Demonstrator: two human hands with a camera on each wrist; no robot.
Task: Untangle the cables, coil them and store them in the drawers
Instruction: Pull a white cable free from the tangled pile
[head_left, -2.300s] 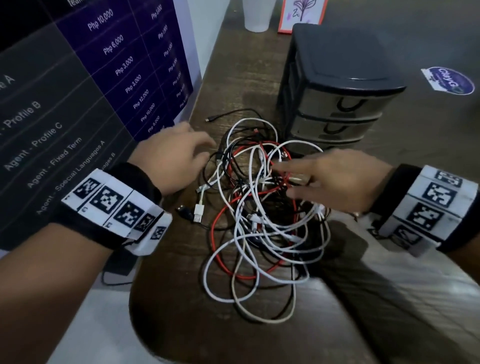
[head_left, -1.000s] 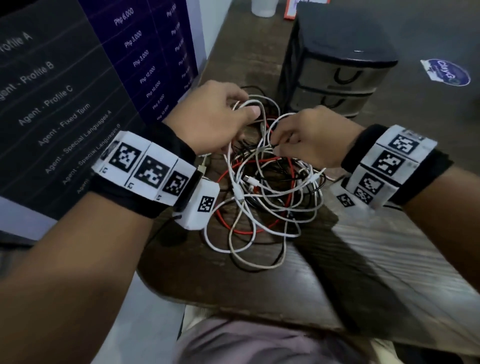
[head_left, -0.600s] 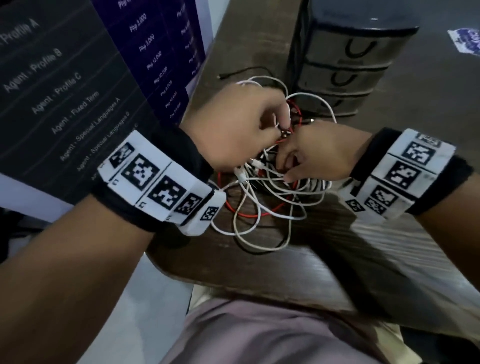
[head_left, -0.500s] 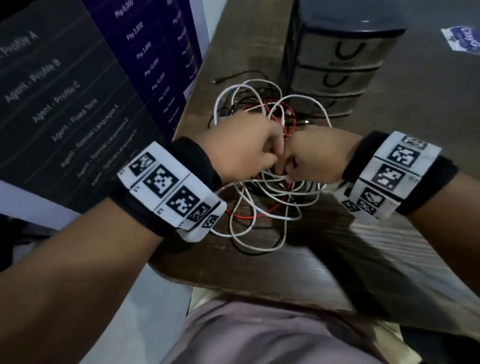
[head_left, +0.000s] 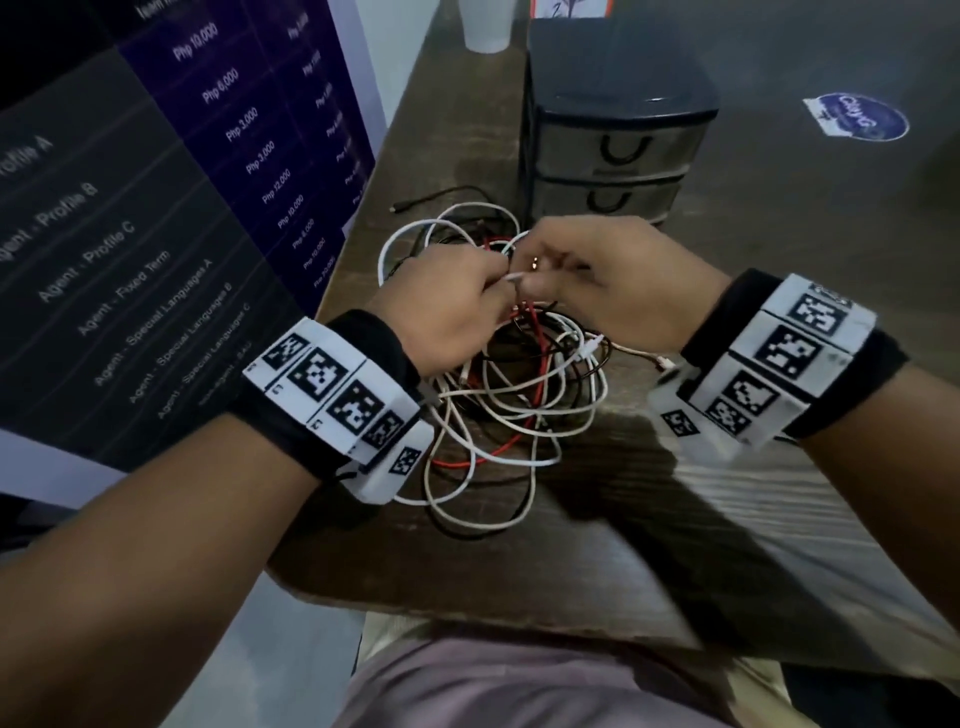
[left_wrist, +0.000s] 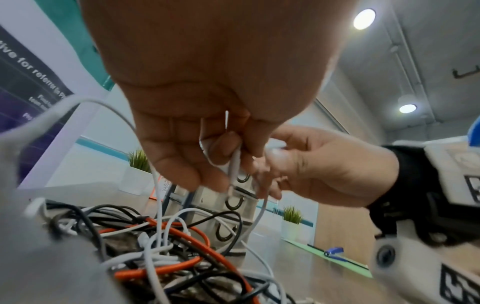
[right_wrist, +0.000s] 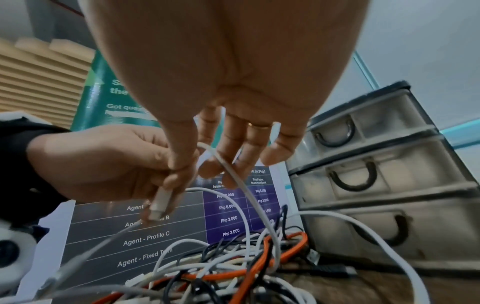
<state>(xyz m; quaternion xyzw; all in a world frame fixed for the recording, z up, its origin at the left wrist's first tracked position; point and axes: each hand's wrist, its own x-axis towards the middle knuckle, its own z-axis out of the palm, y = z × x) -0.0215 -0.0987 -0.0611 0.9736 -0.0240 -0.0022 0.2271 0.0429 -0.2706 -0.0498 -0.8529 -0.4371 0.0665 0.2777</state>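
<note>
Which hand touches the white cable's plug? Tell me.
Touching: the left hand. The right wrist view shows its fingertips pinching the white plug.

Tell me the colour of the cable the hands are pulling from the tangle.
White cable, clearest in the right wrist view.

An office, it seems. A printed banner (head_left: 156, 218) listing agent profiles and Php amounts stands along the left edge of the wooden worktop (head_left: 701, 545). Recessed ceiling lights (left_wrist: 364, 19), potted plants (left_wrist: 292, 218) by the wall and a small plastic drawer unit (head_left: 618, 135) on the worktop fit that.
</note>
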